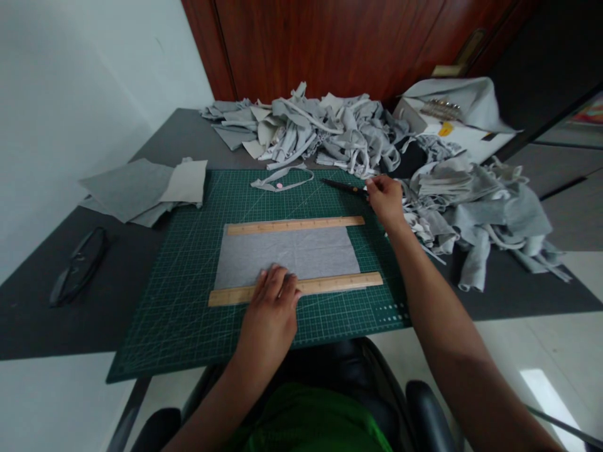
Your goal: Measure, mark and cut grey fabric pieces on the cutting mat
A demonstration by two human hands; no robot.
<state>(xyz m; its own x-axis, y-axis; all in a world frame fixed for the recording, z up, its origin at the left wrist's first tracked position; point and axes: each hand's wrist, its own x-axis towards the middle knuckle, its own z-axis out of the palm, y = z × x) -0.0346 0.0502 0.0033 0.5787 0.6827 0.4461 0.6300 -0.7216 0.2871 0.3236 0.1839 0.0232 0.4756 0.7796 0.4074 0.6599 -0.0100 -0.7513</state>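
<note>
A grey cloth piece [282, 254] lies flat on the green cutting mat [179, 314]. One wooden ruler [296, 225] rests along its far edge, and a second wooden ruler [339, 284] along its near edge. My left hand [274, 301] lies on the near ruler and the cloth, fingers spread. At the mat's far right, my right hand [385, 196] has its fingers closed on the handle end of black scissors [343, 186], whose blades point left. A thin cloth loop [292, 181] with a small pink spot lies left of the scissors.
Heaped grey scraps [301, 125] line the back of the dark table [28, 320]. More cloth [499, 207] lies at the right, before a white box [475, 141]. Flat cloth pieces [132, 188] and black glasses [78, 267] are at the left.
</note>
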